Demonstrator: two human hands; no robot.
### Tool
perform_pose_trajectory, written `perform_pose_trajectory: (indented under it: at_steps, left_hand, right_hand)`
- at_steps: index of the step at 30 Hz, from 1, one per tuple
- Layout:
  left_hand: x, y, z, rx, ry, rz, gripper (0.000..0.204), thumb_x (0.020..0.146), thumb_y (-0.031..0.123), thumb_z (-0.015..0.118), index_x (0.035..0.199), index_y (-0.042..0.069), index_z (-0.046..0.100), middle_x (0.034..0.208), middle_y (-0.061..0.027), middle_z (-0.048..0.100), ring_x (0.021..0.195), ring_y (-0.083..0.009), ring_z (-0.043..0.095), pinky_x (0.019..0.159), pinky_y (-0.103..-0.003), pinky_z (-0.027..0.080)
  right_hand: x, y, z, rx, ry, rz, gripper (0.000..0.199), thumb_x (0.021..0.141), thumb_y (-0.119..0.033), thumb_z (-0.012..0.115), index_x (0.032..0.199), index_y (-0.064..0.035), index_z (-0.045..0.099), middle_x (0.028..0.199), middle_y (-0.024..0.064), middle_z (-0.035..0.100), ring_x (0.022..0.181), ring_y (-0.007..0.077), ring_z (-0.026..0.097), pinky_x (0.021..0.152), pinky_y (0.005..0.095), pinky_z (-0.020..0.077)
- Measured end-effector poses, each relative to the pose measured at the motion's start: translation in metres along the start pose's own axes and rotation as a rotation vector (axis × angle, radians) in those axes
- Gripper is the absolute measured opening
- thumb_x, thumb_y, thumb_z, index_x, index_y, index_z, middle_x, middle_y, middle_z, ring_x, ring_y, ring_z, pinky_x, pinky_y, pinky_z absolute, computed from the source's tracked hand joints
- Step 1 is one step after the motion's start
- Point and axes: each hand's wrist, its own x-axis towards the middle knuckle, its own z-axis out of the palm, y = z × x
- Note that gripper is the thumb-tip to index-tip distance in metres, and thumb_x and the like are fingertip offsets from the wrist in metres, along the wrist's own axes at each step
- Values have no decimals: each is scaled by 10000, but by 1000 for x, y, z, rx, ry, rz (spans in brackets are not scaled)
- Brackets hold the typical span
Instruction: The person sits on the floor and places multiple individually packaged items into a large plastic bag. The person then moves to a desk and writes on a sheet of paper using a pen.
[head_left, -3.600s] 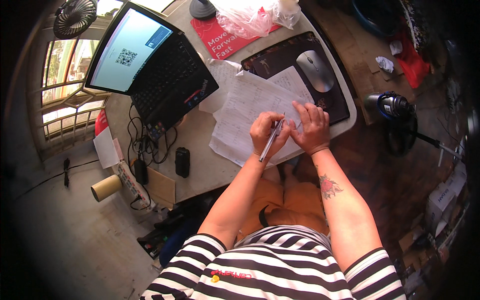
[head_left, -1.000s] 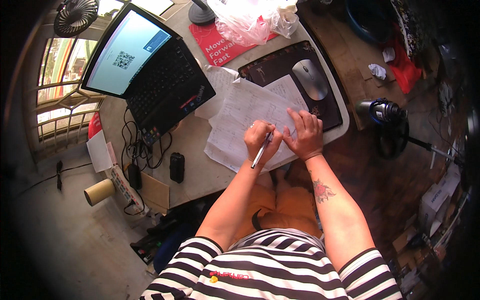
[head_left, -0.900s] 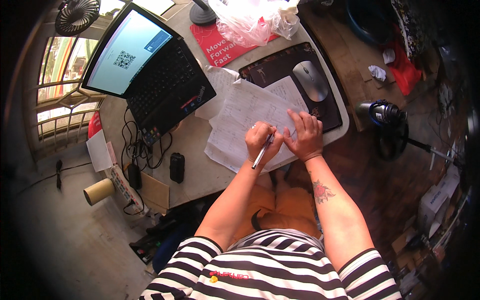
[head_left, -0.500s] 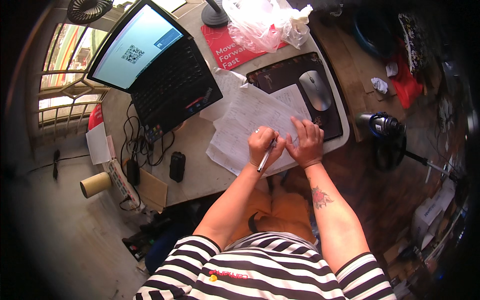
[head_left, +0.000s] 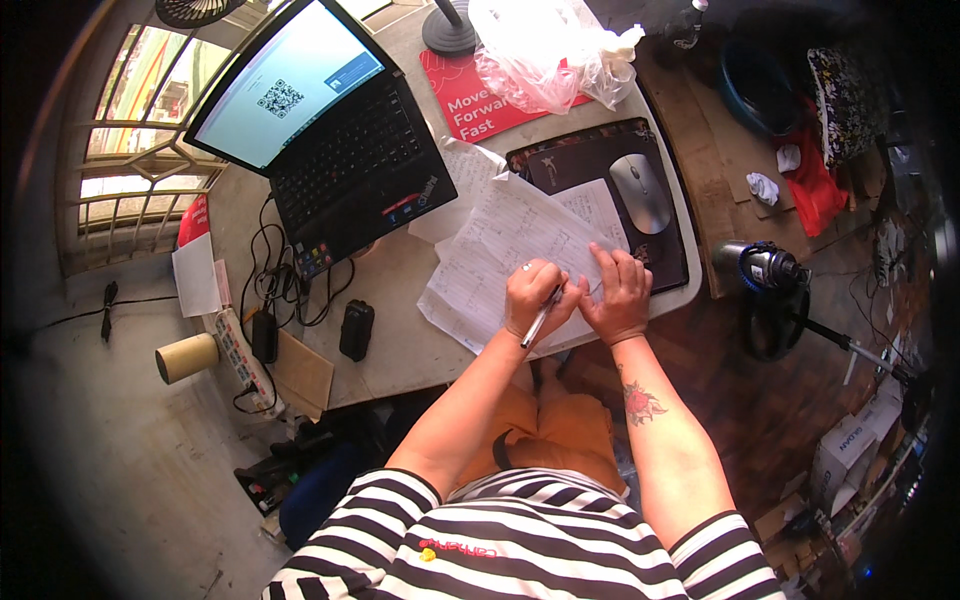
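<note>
My left hand [head_left: 536, 300] is closed around a pen [head_left: 537, 326], with its clear barrel slanting back toward me. A ring shows on one of its fingers. The pen's tip is hidden by my fingers, over the lower part of several handwritten sheets of paper [head_left: 505, 230]. Close beside it, my right hand [head_left: 615, 298] lies flat on the right side of the sheets, fingers stretched out and thumb pointing at the left hand. The sheets overlap loosely, with a creased, curled corner at the top, and partly cover a dark mouse pad [head_left: 570, 160].
An open laptop [head_left: 350, 160] stands at the left, with a black case [head_left: 357, 330] and cables nearer me. A grey mouse [head_left: 641, 190] sits on the pad. Behind are a red card [head_left: 448, 85] and a plastic bag [head_left: 545, 60]. A metal flask [head_left: 745, 262] is right of the desk.
The whole view has shifted slightly, so the desk sits a little lower and further right. My left hand keeps hold of the pen, and my right hand stays flat on the paper.
</note>
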Motion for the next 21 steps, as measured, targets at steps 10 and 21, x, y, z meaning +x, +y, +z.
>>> perform_pose_trajectory:
  at_steps: [10,21]
  left_hand:
    - [2,3,1,11,-27,16,223,650,20,715,665,61,496,610,-76,537,514,-239,537,490,-339,439]
    - [-1,0,-5,-378,179,-370,99,832,4,678,881,32,597,821,-33,610,697,-84,541,623,-216,434]
  right_hand:
    - [-1,1,0,1,-2,6,495,803,-347,632,1246,-128,604,1062,69,548,917,253,541,802,393,409]
    - [-4,1,2,-9,10,6,499,781,-338,647,1233,-132,602,1063,69,546,926,252,540,807,395,412]
